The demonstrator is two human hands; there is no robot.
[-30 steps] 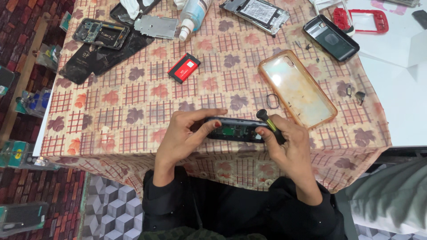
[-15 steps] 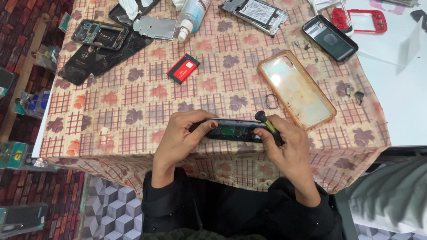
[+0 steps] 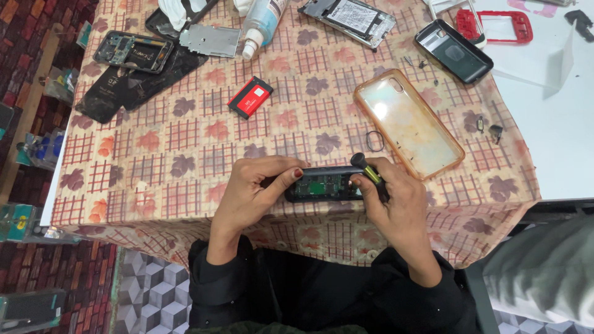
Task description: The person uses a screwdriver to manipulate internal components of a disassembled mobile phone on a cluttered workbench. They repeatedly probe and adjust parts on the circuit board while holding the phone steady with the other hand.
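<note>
Hands (image 3: 322,192) gripping phone (image 3: 323,184) at table edge (image 3: 185,226)

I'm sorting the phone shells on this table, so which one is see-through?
The clear orange-tinted case, lying just beyond the right hand. The tablecloth shows through it; the others are opaque black or red.

Even, fairly bright light falls from above onto the table (image 3: 185,154), and shadows under the things on it are short and soft. A white glare patch sits on the clear phone case (image 3: 408,124), and the white sheet (image 3: 557,111) at the right is nearly washed out. The floor at the left is dimmer. The centre is sharp; the edges bow slightly with wide-angle distortion.
</note>
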